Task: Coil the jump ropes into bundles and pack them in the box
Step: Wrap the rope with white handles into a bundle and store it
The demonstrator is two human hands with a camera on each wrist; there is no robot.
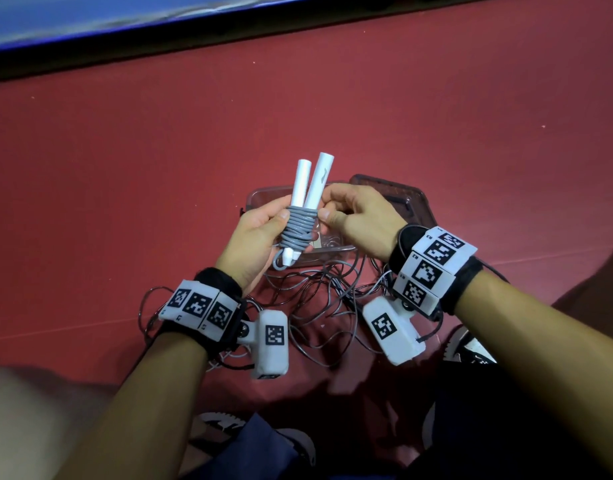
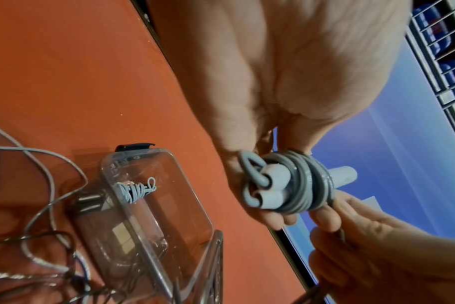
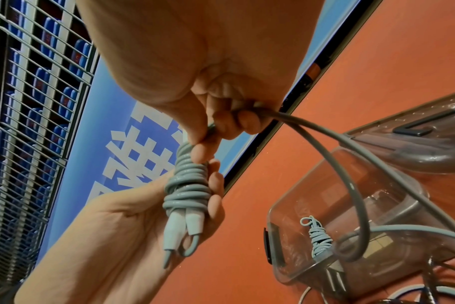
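Observation:
My left hand (image 1: 287,224) grips a jump rope bundle (image 1: 298,226): two white handles (image 1: 310,181) side by side, grey cord wound tightly round their lower half. The same bundle (image 2: 307,185) fills the left wrist view, with short cord loops at the handle ends. My right hand (image 1: 327,206) pinches the grey cord at the top of the coil (image 3: 190,185). The free cord (image 3: 351,174) trails from it down to the floor. A clear plastic box (image 1: 260,195) stands open just behind my hands. A small coil shape (image 3: 317,238) shows on its wall; reflection or bundle, I cannot tell.
The box lid (image 1: 395,192) lies at the box's right. Several loose thin ropes (image 1: 319,299) tangle on the red floor between my wrists. My shoes (image 1: 468,348) are at the lower right and bottom. A blue board (image 1: 125,15) borders the far side.

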